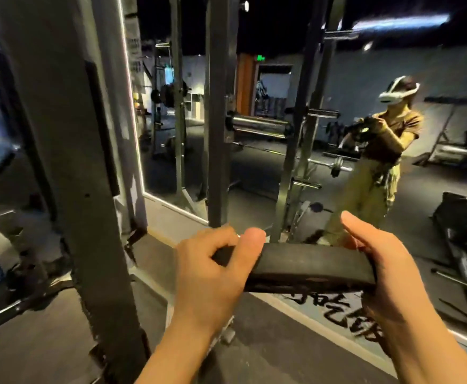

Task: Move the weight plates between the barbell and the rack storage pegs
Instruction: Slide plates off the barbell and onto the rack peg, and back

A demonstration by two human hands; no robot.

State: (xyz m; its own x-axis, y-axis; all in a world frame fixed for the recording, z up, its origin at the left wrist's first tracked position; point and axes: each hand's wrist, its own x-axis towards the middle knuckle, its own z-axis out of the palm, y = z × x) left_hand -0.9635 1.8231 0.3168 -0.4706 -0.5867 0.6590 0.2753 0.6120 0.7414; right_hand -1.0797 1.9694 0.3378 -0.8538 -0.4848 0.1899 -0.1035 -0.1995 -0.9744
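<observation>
I am holding a black weight plate [309, 268] edge-on in front of me, its rim facing up toward the camera, with both hands gripping it at opposite sides. My left hand [213, 268] is curling around the plate's left end, thumb pressing over the top of the rim and fingers wrapping behind it. My right hand [384, 273] is clasping the right end, thumb pointing up above the rim and palm pressing against the side. The plate is hanging in the air, above the dark floor [268, 342] and just in front of a large wall mirror [254, 162]. A grey rack upright [69, 162] is standing close on my left. In the mirror I am seeing the barbell sleeve [260, 124] resting on the rack, several storage pegs [320, 114] sticking out from an upright, and my own reflection [379, 151] wearing a headset.
</observation>
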